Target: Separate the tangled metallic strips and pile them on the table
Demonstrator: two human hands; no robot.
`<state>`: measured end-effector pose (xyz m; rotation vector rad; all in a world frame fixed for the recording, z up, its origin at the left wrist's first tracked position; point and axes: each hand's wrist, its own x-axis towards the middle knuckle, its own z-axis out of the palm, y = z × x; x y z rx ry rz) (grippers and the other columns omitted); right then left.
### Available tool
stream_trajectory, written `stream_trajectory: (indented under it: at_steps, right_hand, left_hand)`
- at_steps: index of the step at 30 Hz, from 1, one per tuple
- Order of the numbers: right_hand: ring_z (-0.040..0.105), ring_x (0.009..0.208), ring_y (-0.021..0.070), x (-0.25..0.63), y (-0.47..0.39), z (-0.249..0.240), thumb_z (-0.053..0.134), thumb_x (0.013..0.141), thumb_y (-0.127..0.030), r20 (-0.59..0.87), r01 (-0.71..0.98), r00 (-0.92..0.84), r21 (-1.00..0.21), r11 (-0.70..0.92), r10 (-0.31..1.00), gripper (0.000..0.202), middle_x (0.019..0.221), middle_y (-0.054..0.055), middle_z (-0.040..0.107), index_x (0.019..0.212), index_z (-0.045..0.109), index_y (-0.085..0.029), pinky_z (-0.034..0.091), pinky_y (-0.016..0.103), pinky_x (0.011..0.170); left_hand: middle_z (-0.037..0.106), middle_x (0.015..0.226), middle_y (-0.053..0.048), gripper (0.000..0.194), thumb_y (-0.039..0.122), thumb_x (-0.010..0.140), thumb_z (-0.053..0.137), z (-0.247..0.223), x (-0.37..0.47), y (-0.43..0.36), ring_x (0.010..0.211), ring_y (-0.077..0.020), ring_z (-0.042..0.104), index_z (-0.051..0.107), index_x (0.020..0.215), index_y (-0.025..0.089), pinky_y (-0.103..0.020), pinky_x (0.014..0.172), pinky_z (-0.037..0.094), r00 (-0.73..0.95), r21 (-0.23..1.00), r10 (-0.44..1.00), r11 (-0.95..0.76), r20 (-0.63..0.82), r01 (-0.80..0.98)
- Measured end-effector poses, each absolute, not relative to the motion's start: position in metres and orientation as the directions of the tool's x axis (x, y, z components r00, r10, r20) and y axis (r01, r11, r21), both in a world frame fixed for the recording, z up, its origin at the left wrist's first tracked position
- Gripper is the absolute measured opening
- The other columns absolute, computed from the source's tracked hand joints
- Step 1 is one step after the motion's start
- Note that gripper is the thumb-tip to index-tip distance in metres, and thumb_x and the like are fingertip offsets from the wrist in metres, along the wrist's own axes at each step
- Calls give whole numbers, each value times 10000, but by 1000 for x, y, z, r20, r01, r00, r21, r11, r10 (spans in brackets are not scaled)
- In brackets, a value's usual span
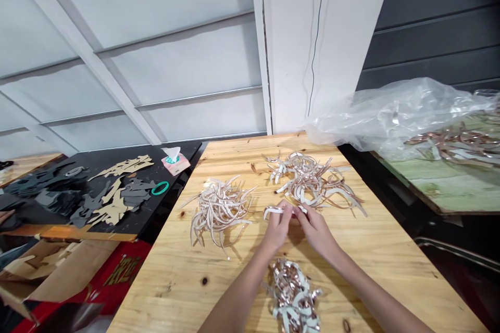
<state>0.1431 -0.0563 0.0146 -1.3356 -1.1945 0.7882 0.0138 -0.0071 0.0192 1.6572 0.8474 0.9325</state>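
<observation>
Both hands meet over the middle of the wooden table (172,276), fingers pinched on one curved strip (275,210), white on its upper face. My left hand (278,226) grips it near the middle, and its white end sticks out to the left. Close beside it, my right hand (312,223) pinches the strip's other part. Just beyond the hands lies a loose pile of shiny rose-gold and white strips (308,179). To the left is a pile of pale strips (222,205). Between my forearms sits a heap of short curled pieces (292,291).
A black table (144,208) at left carries grey and beige cut pieces (111,205), a green tape ring (160,188) and a tissue pack (175,160). Below it stands an open cardboard box (66,276). At right, plastic sheeting (390,114) hangs by a green board (461,182) holding more strips.
</observation>
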Motion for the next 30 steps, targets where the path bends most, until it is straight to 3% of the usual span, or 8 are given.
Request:
stream_trajectory:
  at_steps: [5, 8, 12, 17, 21, 26, 30]
  right_hand:
    - [497, 643, 177, 139, -60, 16, 572, 945, -471, 173, 171, 222, -976, 137, 959, 301, 687, -3, 581, 789, 570, -212, 381, 297, 616]
    - [415, 536, 140, 138, -57, 17, 604, 904, -540, 49, -74, 228, -995, 67, 972, 402, 585, -34, 471, 691, 511, -212, 328, 277, 520]
    - [322, 464, 101, 140, -54, 25, 689, 825, -559, -111, -420, 211, -908, -13, 971, 467, 535, -50, 403, 611, 467, -208, 247, 259, 453]
    - [252, 486, 98, 139, -54, 32, 705, 815, -474, -190, -618, 181, -785, -39, 965, 430, 562, -60, 329, 611, 427, -217, 238, 247, 443]
    - [147, 508, 120, 144, -53, 35, 625, 846, -453, -142, -654, 133, -756, -21, 981, 428, 596, -69, 209, 623, 321, -249, 228, 251, 423]
    - [122, 517, 140, 179, -53, 53, 541, 864, -358, 25, -590, 287, -783, 197, 958, 377, 610, -66, 130, 634, 264, -248, 239, 260, 445]
    - [272, 505, 146, 185, -54, 57, 458, 925, -473, 79, -441, 261, -877, 191, 962, 342, 592, -38, 290, 673, 472, -242, 290, 285, 475]
  left_hand:
    - [629, 879, -48, 432, 515, 1028, 295, 22, 14, -7, 867, -198, 574, 558, 899, 197, -324, 865, 443, 551, 941, 807, -321, 211, 110]
    - [645, 810, -52, 476, 510, 1037, 248, 19, 15, -6, 809, -200, 596, 564, 879, 190, -328, 827, 458, 587, 957, 791, -276, 172, 92]
    - [645, 808, -51, 508, 544, 1029, 248, 12, 15, -3, 784, -197, 591, 561, 840, 192, -326, 813, 455, 561, 953, 810, -281, 171, 114]
    - [645, 856, -40, 499, 559, 1019, 282, 5, 17, -3, 799, -184, 572, 596, 880, 198, -306, 809, 434, 573, 953, 804, -277, 162, 119]
    - [621, 773, -26, 522, 629, 972, 359, -4, 18, 2, 754, -181, 550, 581, 789, 193, -313, 788, 429, 510, 980, 855, -172, 97, 104]
    - [558, 602, -27, 609, 714, 904, 418, -8, 22, 13, 649, -168, 569, 488, 613, 183, -335, 751, 461, 561, 951, 828, 194, -27, -241]
    - [503, 566, 13, 569, 703, 828, 580, -2, 22, 18, 586, -136, 533, 409, 625, 200, -295, 653, 443, 433, 877, 900, 251, -55, -410]
